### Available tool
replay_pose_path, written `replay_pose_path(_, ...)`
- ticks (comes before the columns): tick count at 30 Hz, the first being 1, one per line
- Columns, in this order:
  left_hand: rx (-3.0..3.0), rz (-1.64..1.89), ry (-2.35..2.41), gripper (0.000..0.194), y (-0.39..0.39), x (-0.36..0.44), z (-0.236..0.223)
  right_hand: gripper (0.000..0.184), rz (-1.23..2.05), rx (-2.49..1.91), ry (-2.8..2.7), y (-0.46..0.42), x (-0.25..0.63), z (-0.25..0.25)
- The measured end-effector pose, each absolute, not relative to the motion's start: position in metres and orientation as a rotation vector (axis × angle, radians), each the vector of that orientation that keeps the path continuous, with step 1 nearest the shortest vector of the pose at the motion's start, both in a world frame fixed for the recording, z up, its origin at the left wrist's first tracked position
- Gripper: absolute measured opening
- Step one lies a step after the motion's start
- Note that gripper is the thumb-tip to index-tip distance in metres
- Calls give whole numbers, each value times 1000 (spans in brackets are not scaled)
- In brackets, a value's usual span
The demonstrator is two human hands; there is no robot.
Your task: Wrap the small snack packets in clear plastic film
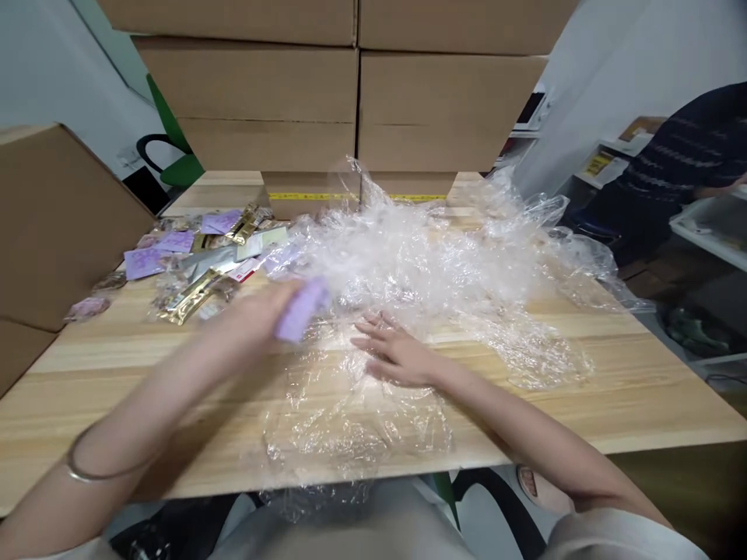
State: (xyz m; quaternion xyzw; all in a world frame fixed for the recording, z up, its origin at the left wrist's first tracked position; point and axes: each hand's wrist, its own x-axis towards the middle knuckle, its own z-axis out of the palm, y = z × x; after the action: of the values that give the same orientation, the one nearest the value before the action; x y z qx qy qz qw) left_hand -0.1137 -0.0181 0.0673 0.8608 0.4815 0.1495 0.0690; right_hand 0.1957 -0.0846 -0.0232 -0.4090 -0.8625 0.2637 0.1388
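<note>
My left hand (274, 307), blurred by motion, is closed on a flat purple packet (303, 309) held just above the table. To its right, my right hand (397, 351) lies with fingers stretched out on a sheet of clear plastic film (355, 435). That sheet reaches down over the front table edge. A big crumpled heap of clear plastic film (408, 257) spreads behind both hands. At the left lie several more purple packets (143, 263), a gold foil packet (195, 297) and a white-and-red card (243, 270).
Large cardboard boxes (268, 85) are stacked along the back of the wooden table (630, 389). Another cardboard box (64, 233) stands at the left edge. A person in a dark patterned top (682, 155) is at the right, near white shelves (712, 233). A green chair (180, 167) stands behind.
</note>
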Motion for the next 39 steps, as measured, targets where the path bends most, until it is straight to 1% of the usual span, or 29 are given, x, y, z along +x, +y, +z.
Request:
replay_pose_path(1, 2733, 343, 1219, 70, -46, -92, 61, 49, 805, -1203, -2364, -84, 198, -25)
replay_pose_path(2, 2830, 270, 1069, 67, -70, -71, 54, 44, 825, -1232, -2211, -84, 201, -26)
replay_pose_path(4, 2942, 173, 968, 59, -102, -36, 36, 42, 778, -1298, -1927, -86, 210, -25)
replay_pose_path(6, 2997, 27, 989, 61, -115, -13, 18, 39, 663, -1339, -1826, -95, 220, -19)
replay_pose_path(7, 3002, -43, 1024, 68, -116, -6, 10, 38, 599, -1342, -1860, -102, 226, -15)
replay_pose_path(9, 2967, -114, 1109, 88, -112, 1, 0, 36, 456, -1297, -2043, -120, 240, -6)
replay_pose_path(11, 2900, -75, 1178, 106, -107, -2, -2, 39, 294, -1242, -2269, -143, 257, 0)
replay_pose_path(13, 2847, 9, 1146, 113, -101, -13, 5, 46, 147, -1282, -2435, -165, 275, 0)
replay_pose_path(14, 2828, 49, 1083, 108, -99, -24, 10, 50, 85, -1331, -2484, -175, 285, -2)
replay_pose_path(15, 2814, 80, 992, 97, -96, -37, 17, 54, 40, -1383, -2514, -183, 294, -5)
replay_pose_path(17, 2770, 138, 832, 55, -92, -72, 29, 59, 8, -1416, -2556, -195, 307, -12)
replay_pose_path(18, 2745, 149, 811, 44, -92, -93, 33, 60, 16, -1393, -2573, -199, 310, -16)
replay_pose_path(20, 2687, 125, 800, 40, -95, -132, 36, 59, 78, -1293, -2599, -203, 307, -21)
replay_pose_path(21, 2636, 71, 795, 44, -99, -148, 35, 57, 127, -1233, -2601, -203, 302, -23)
replay_pose_path(23, 2587, 13, 770, 61, -111, -169, 28, 51, 253, -1129, -2578, -202, 285, -25)
replay_pose_path(25, 2594, 21, 797, 77, -125, -174, 20, 40, 405, -1059, -2504, -198, 267, -25)
replay_pose_path(27, 2635, 86, 833, 82, -136, -166, 13, 30, 572, -1067, -2368, -193, 252, -26)
replay_pose_path(28, 2655, 121, 816, 81, -140, -160, 10, 29, 646, -1109, -2280, -190, 247, -26)
replay_pose_path(30, 2680, 151, 714, 81, -143, -149, 6, 32, 744, -1255, -2083, -184, 241, -27)
replay_pose_path(33, 2692, 113, 589, 95, -145, -139, -2, 40, 770, -1458, -1823, -175, 236, -28)
replay_pose_path(34, 2699, 111, 592, 95, -146, -137, -5, 41, 778, -1488, -1769, -173, 235, -27)
replay_pose_path(35, 2703, 121, 611, 89, -148, -136, -8, 42, 789, -1501, -1733, -171, 234, -27)
replay_pose_path(36, 2697, 143, 637, 79, -150, -134, -10, 43, 804, -1504, -1710, -170, 232, -26)
replay_pose_path(39, 2568, 270, 732, 32, -157, -129, -13, 41, 863, -1496, -1677, -166, 227, -21)
